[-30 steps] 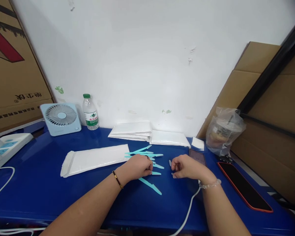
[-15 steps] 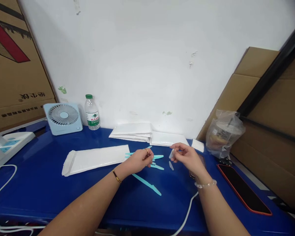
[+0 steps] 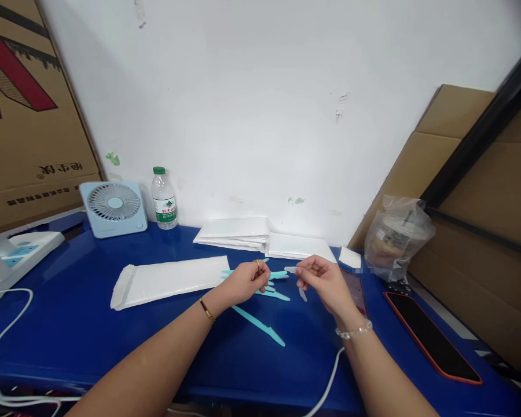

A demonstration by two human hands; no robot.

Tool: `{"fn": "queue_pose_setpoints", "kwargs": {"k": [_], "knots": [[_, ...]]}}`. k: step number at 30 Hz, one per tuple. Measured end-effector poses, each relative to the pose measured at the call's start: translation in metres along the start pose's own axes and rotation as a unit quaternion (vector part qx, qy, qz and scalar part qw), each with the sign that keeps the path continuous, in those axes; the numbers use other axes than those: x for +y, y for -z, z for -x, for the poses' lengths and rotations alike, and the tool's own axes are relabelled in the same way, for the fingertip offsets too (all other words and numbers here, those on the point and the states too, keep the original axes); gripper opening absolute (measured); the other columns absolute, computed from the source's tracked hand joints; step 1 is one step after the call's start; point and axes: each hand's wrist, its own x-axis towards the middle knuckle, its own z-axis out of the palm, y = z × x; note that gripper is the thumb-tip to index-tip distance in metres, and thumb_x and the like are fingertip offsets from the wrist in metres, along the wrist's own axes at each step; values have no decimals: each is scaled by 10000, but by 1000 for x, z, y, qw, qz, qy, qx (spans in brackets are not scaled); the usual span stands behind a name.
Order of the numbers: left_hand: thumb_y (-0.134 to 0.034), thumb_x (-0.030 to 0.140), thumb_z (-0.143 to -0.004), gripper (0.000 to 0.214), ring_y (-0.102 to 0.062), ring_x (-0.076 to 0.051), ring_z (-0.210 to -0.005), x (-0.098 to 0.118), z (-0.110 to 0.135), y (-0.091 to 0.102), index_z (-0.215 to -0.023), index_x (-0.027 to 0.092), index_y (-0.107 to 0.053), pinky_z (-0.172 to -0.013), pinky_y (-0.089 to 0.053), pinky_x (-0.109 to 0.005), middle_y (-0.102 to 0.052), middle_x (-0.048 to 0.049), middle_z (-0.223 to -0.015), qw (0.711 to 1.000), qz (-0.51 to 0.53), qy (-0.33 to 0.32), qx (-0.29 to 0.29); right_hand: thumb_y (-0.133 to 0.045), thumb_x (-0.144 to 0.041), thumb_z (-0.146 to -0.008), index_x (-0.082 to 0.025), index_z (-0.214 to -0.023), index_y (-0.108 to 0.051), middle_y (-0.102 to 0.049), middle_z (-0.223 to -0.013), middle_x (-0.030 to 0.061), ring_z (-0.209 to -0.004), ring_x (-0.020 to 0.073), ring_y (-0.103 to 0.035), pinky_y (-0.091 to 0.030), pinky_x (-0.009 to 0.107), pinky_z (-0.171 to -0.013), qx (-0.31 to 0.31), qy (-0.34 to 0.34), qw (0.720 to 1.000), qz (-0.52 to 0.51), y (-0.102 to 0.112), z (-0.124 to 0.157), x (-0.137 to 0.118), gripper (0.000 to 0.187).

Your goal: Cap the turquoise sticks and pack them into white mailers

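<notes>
My left hand (image 3: 245,282) is curled over a pile of several teal plastic sticks (image 3: 274,275) on the blue table (image 3: 69,341), pinching one of them. My right hand (image 3: 320,278) is raised a little and pinches a small clear cap (image 3: 290,269) that points left toward the stick's tip. Another clear cap (image 3: 303,295) lies on the table under it. One long teal stick (image 3: 260,326) lies apart, nearer to me. A white padded envelope (image 3: 169,280) lies flat to the left of my left hand.
A stack of white envelopes (image 3: 260,237) sits by the wall. At the back left stand a blue fan (image 3: 113,208) and a water bottle (image 3: 164,198). A bagged drink cup (image 3: 397,234) and a red-edged phone (image 3: 429,336) are at the right; a white cable (image 3: 330,382) runs in front.
My right hand lifted off the table with a clear cap and moved left toward my left hand. My left hand stayed on the teal sticks, rising slightly.
</notes>
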Motion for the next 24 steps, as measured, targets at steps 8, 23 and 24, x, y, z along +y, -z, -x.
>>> {"fn": "queue_pose_setpoints", "kwargs": {"k": [8, 23, 24], "knots": [[-380, 429, -872, 290, -582, -122, -682, 1, 0, 0, -872, 174, -519, -613, -430, -222, -607, -12, -770, 999, -48, -16, -3, -667, -439, -714, -135, -846, -621, -642, -598, 34, -533, 144, -605, -496, 260, -516, -101, -25, 993, 51, -9, 1, 4, 335], [-717, 341, -642, 182, -540, -152, -691, 8, 16, 4, -780, 228, -678, -553, -357, -237, -619, -4, -780, 943, -240, -92, -210, -616, -200, -683, -185, -675, -579, -612, -636, 13, -557, 135, -544, -386, 234, -505, -124, -52, 907, 400, 25, -5, 30, 40], [-694, 318, -668, 130, -536, -146, -667, 8, 15, 3, -750, 219, -672, -544, -349, -237, -618, -4, -749, 944, -239, -87, -212, -607, -210, -699, -189, -731, -574, -594, -630, -1, -543, 127, -536, -387, 229, -496, -117, -41, 920, 371, 25, -5, 28, 51]]}}
